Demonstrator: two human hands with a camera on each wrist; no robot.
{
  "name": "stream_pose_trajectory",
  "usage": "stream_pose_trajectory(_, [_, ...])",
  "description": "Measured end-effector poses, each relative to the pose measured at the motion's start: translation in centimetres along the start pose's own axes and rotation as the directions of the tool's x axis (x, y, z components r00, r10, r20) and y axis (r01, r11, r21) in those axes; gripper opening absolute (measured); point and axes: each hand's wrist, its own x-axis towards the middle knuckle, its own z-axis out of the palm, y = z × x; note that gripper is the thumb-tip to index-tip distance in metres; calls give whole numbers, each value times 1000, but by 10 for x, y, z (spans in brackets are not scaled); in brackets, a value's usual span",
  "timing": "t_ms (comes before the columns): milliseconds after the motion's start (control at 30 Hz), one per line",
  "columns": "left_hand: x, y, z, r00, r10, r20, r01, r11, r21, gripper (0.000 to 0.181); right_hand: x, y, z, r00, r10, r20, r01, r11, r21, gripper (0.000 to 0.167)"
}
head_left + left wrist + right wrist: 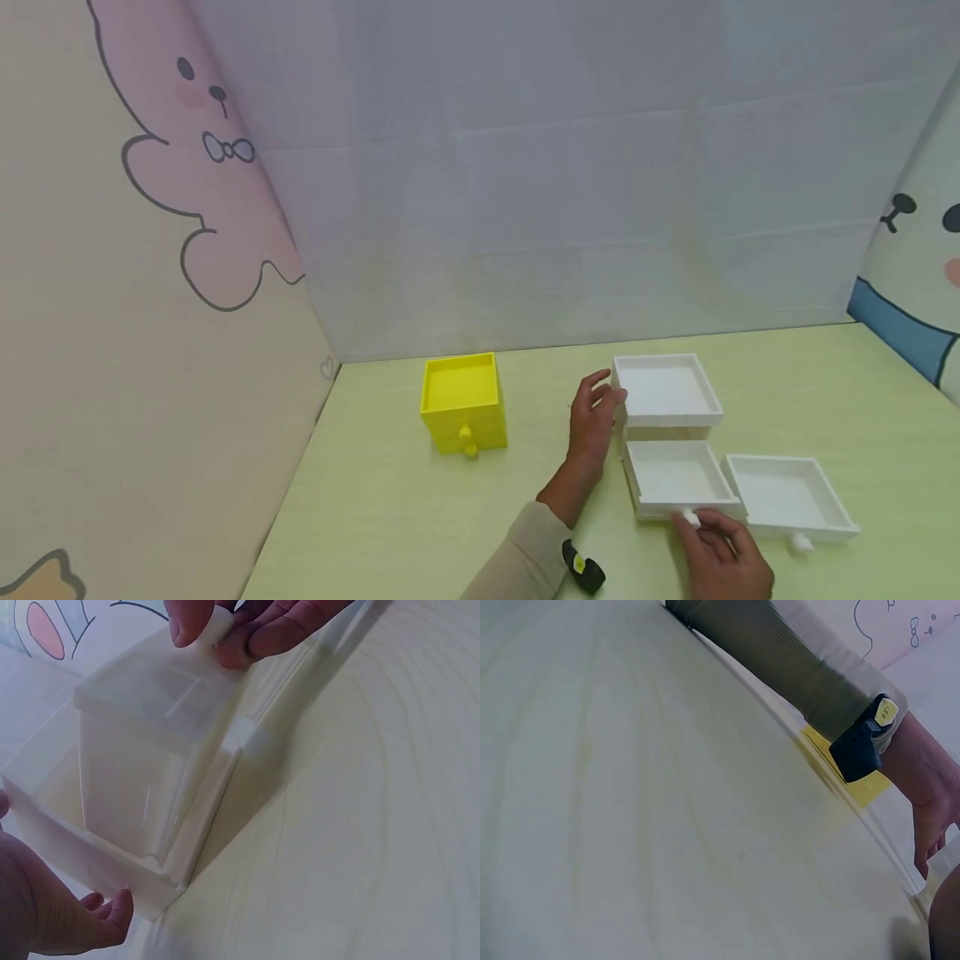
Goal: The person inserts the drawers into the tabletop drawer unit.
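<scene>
In the head view my left hand [592, 423] stands at the left side of a white cabinet [666, 387], its fingers loosely bent and touching that side. My right hand [726, 554] pinches the round knob [690, 518] of an empty white drawer [677, 473], which sticks far out of the cabinet's front. The left wrist view shows the tilted drawer [135, 780] partly within the cabinet's frame [90, 862], with my left hand [56, 907] at its far end and my right fingers [281, 630] at the knob.
A second empty white drawer [791, 493] lies on the table just right of the pulled one, its knob towards me. Left of the cabinet stands a small yellow drawer box [463, 404] with knobs. Fabric walls [525, 167] surround the back and sides.
</scene>
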Motion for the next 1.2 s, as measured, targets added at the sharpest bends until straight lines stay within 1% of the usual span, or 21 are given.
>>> stream_pose_trajectory(200, [0,0,0,1000,4,0,-4,1000,4,35,4,1,3,999,-33,14,34,999,-11,27])
stream_pose_trajectory(367, [-1,0,0,1000,-8,11,8,1000,9,35,5,0,3,999,-34,6,34,998,-45,27])
stream_pose_trajectory(467, [-1,1,0,1000,-8,13,8,1000,13,35,5,0,4,999,-27,21,28,996,-90,26])
stream_pose_trajectory(533, [-1,1,0,1000,-7,14,7,1000,14,36,6,-1,4,999,-20,32,25,988,-152,24])
stream_pose_trajectory(633, [0,2,0,1000,-3,23,3,1000,10,36,7,-3,4,999,-25,44,37,959,-280,20])
stream_pose_trajectory(767, [1,2,-1,999,-12,30,11,1000,18,35,8,-4,3,996,-46,78,76,892,-446,22])
stream_pose_trajectory(833, [2,2,-2,999,-19,39,17,999,36,34,8,-4,2,994,-48,94,88,868,-489,25])
stream_pose_trajectory(900, [2,1,-3,998,-20,55,17,998,65,35,7,-4,2,994,-45,102,91,857,-507,26])
stream_pose_trajectory(933, [3,1,-5,997,-18,74,12,997,74,37,7,-4,2,994,-44,100,89,858,-505,26])
stream_pose_trajectory(1033, [5,0,-9,991,-2,134,-12,995,104,43,6,-4,2,996,-24,88,63,877,-477,25])
stream_pose_trajectory(1133, [7,-2,-13,982,9,188,-28,995,98,47,5,-4,3,997,-12,72,44,889,-455,22])
stream_pose_trajectory(1200, [7,-2,-15,978,10,208,-28,996,86,48,4,-4,3,998,-4,64,32,899,-437,21])
